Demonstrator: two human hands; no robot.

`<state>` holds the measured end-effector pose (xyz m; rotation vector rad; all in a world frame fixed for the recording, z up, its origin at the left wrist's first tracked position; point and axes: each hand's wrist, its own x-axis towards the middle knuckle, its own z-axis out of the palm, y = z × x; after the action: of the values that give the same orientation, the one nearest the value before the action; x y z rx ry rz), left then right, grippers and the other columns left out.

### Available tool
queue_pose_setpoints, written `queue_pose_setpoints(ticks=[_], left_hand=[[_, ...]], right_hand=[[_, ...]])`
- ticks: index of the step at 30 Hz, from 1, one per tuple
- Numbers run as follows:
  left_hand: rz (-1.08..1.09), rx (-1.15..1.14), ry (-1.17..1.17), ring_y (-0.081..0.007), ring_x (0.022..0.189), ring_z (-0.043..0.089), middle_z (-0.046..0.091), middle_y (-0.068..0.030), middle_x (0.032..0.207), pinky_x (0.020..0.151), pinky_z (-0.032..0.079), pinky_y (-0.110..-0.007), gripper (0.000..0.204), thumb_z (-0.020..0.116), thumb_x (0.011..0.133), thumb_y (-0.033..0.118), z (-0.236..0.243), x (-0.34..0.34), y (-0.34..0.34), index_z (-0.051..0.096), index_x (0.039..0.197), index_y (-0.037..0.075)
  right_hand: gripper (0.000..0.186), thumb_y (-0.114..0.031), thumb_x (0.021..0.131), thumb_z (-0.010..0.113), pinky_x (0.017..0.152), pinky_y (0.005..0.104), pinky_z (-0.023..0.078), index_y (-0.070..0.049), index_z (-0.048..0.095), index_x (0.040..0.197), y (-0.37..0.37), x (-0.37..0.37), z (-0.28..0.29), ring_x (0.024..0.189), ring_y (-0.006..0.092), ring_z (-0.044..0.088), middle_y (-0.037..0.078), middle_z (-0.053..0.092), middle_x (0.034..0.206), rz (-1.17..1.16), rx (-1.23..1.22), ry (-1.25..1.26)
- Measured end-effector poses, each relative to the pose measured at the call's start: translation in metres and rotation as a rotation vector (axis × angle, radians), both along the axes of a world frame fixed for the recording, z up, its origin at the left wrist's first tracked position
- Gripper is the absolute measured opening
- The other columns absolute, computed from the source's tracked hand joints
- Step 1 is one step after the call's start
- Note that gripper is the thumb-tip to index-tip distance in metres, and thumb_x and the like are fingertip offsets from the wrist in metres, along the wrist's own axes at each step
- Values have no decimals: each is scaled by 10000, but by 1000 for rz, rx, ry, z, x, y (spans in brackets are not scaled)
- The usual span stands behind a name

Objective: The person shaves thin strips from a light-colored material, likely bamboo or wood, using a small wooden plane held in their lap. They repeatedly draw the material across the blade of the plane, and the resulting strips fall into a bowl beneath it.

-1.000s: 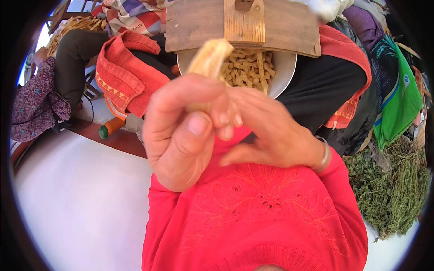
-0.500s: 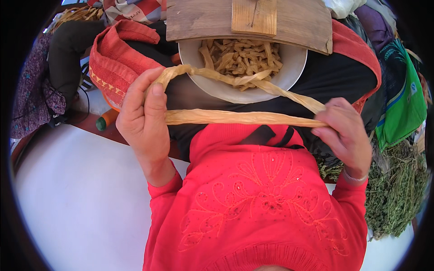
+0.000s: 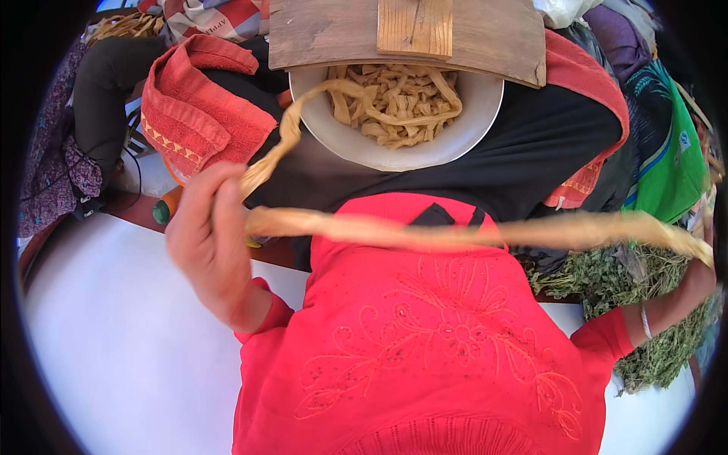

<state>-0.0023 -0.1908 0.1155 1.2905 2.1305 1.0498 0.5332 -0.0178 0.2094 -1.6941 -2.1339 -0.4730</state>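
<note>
- While it runs taut across the scene from left to right, the long pale strip of fibre or dough-like material hangs above the red-clad lap, level, twisted along its length.
- Left hand is closed around the strip's left part, fingers wrapped on it; from there the strip bends up and far, its tail leading into the white bowl.
- Right hand sits at the far right rim, mostly cut off by the dark edge; strip's right end reaches it, grip itself can't be told. Thin bangle on that wrist.
- Bowl lies far-centre on the black cloth, filled with short pale cut pieces of the same colour as the strip.
- Wooden board with a raised block covers the bowl's far rim.
- Red towel lies bunched left of the bowl, near the left hand.
- Red embroidered garment fills the near centre, under the strip.
- Green dried herbs piled at right, below the strip's right end.
- Green fabric far right.
- White surface spreads near left.
</note>
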Motion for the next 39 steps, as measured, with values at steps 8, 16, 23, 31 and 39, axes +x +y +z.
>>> queue_pose_setpoints(ticks=[8,16,23,31,39], left_hand=[[-807,192,148,-337,1163,499,538,-199,1223,974,389,-405,591,735,685,119,-41,75,64,553,1247,90],[-593,-167,-182,-128,735,563,600,-122,794,670,455,-255,186,544,939,102,-80,35,70,614,1089,16],[-512,-465,439,-249,804,632,637,-132,869,668,486,-334,229,588,878,111,-72,24,64,627,1098,60],[-811,200,373,-328,1166,498,534,-147,1248,1051,336,-470,509,681,759,124,-70,89,92,529,1241,68],[-892,-136,-180,-372,649,569,554,-184,684,579,427,-419,199,571,913,221,-68,104,111,558,891,24]], right_hand=[[234,-93,734,774,492,288,406,-30,607,885,-57,-221,-111,527,97,492,51,553,623,377,-1229,583],[123,-91,837,636,543,269,365,7,565,812,-20,-224,-164,611,77,405,-17,440,622,461,-1436,698],[145,-163,883,604,537,395,420,-44,576,804,-21,-200,-154,596,324,555,148,542,619,444,-925,88],[169,-120,810,681,594,395,459,-39,627,948,-39,-230,-140,683,319,587,119,590,748,754,-761,543],[239,-216,937,591,517,264,375,-40,597,776,-20,-230,-147,547,124,461,91,467,593,435,-810,806]])
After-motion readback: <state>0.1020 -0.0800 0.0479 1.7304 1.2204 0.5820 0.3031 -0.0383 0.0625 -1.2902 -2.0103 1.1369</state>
